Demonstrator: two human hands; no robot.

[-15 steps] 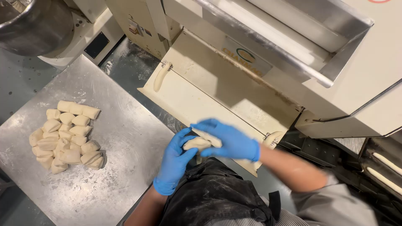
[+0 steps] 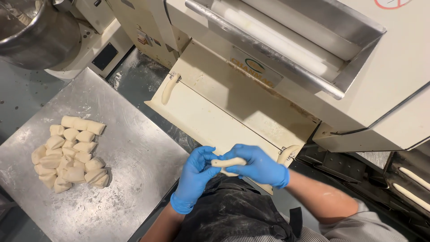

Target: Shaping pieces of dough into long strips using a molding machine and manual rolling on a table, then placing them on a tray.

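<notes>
Holding a short dough roll [image 2: 228,162] between them, left hand [image 2: 193,178] pinches one end, right hand [image 2: 256,166] wraps the other. Roll sits before the moulder's tray [image 2: 210,121]. Dough pieces [image 2: 69,152] piled on desk [image 2: 134,157], well left of hands.

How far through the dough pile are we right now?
Done: two long rolled strips lie at the right edge. In hand: the left hand and right hand, both in blue gloves, hold one rolled dough piece in front of the moulder's cream tray. Left: a heap of cut dough pieces sits on the steel table, so most of the work seems to remain.
</notes>
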